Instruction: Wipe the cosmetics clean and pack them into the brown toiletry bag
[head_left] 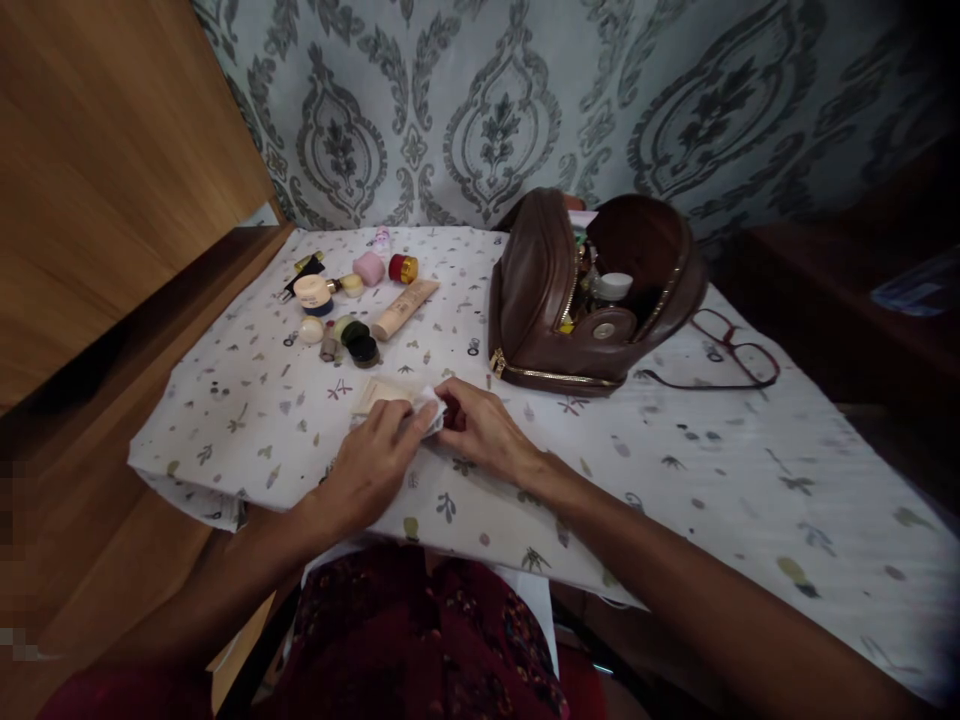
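Observation:
My left hand (375,455) is closed over a flat cream-coloured tube (381,393), whose near part lies hidden under the fingers. Between the two hands is a small white tissue-like piece (433,402), with my left thumb against it. Its far side is pinched by the fingertips of my right hand (480,428). Both hands are low over the patterned white cloth (300,415), near the table's front edge. Just beyond them stand a black-lidded jar (364,351) and a beige squeeze tube (405,308), lying on its side.
An unzipped brown leather bag (532,300) holds a white-lidded jar (613,288) and other small items. Eyeglasses (731,350) lie to its right. Several cosmetics stand at the back left, among them a cream-lidded jar (313,293), a pink jar (369,267) and a red-and-gold jar (403,268).

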